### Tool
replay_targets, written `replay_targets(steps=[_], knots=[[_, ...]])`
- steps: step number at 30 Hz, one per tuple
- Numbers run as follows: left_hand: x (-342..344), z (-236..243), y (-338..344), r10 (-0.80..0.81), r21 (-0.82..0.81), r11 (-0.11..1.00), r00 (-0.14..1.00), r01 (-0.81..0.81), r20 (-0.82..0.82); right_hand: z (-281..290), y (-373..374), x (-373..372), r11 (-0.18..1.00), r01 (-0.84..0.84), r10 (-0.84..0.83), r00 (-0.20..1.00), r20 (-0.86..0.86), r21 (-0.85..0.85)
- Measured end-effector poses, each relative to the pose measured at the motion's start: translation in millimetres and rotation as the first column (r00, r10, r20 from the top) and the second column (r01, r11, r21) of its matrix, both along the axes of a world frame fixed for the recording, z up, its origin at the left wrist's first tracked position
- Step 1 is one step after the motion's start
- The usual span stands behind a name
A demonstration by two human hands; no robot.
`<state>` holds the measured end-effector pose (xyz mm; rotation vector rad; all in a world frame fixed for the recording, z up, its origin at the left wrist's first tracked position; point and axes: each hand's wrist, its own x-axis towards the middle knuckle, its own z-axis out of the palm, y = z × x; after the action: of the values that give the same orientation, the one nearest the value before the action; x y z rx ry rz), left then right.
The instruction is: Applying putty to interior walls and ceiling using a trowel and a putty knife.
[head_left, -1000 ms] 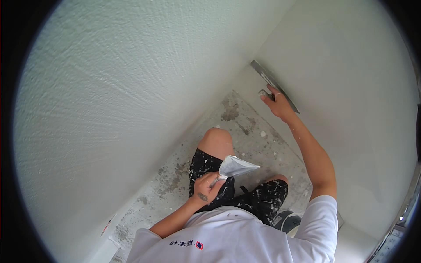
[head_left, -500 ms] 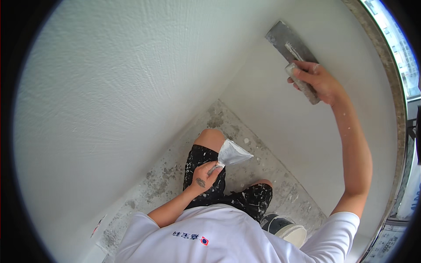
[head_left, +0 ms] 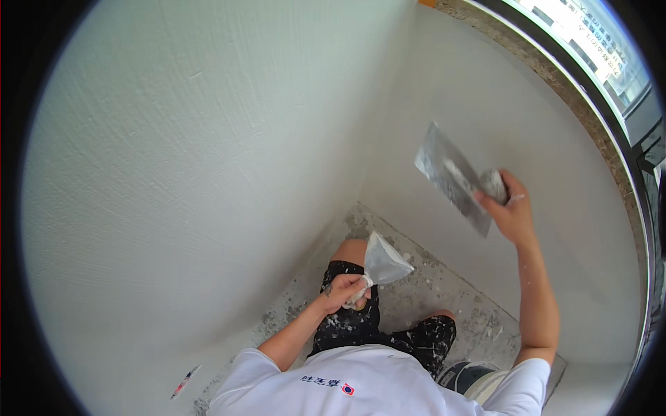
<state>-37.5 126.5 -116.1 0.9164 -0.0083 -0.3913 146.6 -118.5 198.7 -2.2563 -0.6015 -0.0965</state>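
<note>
Right hand (head_left: 512, 213) wrapped round handle of trowel (head_left: 451, 179), before right wall (head_left: 583, 229), presumably leaving broad blade free. Left hand (head_left: 344, 292) closed round handle of scraper (head_left: 386, 262), near, over shorts (head_left: 427, 338); blade points far-right, presumably clear of them.

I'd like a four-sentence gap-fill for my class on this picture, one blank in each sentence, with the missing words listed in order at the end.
1. The left hand holds a fan-shaped scraper by its ____.
2. With the right hand gripping a trowel, the person holds ____ tools altogether.
3. Under their pale splashes, the shorts are ____ in colour.
4. The bucket is on the person's ____ side.

Missing words: handle; two; black; right.
</note>
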Motion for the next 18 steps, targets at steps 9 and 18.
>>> replay_targets(steps=[9,18], knots=[[19,26,-12,-0.228,-0.394,0.884,0.968,0.253,0.109,-152,-44,-66,0.986,-0.001,0.127,0.644,-0.755,0.165],[54,109,22,0.167,0.47,0.86,0.98,-0.2,0.111,-187,-108,-85,0.569,0.712,0.165,0.392,-0.905,0.412]])
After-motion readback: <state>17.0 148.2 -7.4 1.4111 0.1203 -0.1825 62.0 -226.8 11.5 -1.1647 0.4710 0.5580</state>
